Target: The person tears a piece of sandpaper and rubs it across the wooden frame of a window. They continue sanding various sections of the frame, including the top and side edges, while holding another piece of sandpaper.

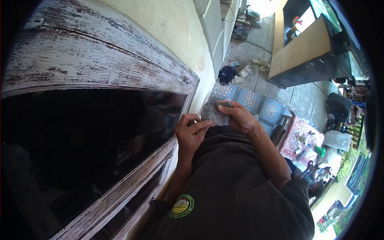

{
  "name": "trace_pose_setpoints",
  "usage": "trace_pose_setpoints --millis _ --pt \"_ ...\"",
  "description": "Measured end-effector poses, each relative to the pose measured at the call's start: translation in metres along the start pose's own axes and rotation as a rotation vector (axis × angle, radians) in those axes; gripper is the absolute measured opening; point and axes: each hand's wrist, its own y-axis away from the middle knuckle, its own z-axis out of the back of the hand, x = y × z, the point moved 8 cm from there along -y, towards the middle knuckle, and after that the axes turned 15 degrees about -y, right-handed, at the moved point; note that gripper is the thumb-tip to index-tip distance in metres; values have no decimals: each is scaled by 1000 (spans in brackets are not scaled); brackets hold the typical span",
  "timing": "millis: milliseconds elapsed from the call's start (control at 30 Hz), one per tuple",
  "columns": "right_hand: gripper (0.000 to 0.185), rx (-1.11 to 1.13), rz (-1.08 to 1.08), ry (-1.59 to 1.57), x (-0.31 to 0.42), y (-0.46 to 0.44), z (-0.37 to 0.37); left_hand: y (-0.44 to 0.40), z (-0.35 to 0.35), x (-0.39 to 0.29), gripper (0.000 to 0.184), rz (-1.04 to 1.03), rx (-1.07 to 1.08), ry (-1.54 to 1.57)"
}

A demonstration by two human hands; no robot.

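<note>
A thin, greyish, crumpled piece (215,113), perhaps sandpaper or cloth, is held between both hands in front of the dark shirt. My left hand (191,131) pinches its lower left edge between thumb and fingers. On the other side my right hand (237,115) grips it, the thumb lying across its top. Close to my left hand stands a wooden window frame (120,60) with worn white paint over brown, around dark glass (88,132).
Patterned blue tiles (249,99) cover the floor ahead, with sandals (245,71) and a dark cloth (227,75) beyond. A wooden cabinet (304,52) stands at the upper right. A table with a red patterned cloth (294,136) is at the right, a green cup (319,151) on it.
</note>
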Motion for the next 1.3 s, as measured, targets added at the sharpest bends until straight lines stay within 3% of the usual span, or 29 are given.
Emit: trace_pose_setpoints --millis 133,200,267,333,367,400,467,500,533,767,867,967,1033,1167,1300 --pt "31 -27 115 308 32 -29 -30 1 17 7 25 42 -85 -56" --pt "34 17 374 390 58 -34 -84 5 23 18 28 141 -73 22" --pt "33 206 724 503 77 -34 -150 12 26 27 25 121 -52 13" --pt "31 195 1143 697 89 -15 -213 20 22 47 41 362 -41 413" --pt "31 231 1306 690 87 -6 -239 20 20 49 58 390 1 425" --pt "32 265 1470 680 82 1 -259 21 20 52 58 387 4 419" --pt "40 370 1928 750 57 14 -290 24 22 58 41 350 -12 519" --pt "46 489 1773 892 39 -10 -300 24 23 58 38 364 -16 515" --pt "51 426 1713 925 21 -17 -301 24 25 57 38 364 -17 513" --pt "55 459 1624 1075 -29 -46 -243 34 51 75 32 355 -51 434" --pt "53 497 1711 1016 1 -27 -300 41 57 79 28 374 -11 409" --pt "51 682 1899 947 18 -8 -337 37 66 81 24 330 -57 423" --pt "48 664 1930 1047 15 -10 -334 43 65 82 34 393 12 429" --pt "47 427 1719 1172 -18 -64 -243 42 65 79 29 396 20 419" --pt "46 370 1662 1124 -23 -74 -224 35 68 72 26 396 -30 406"
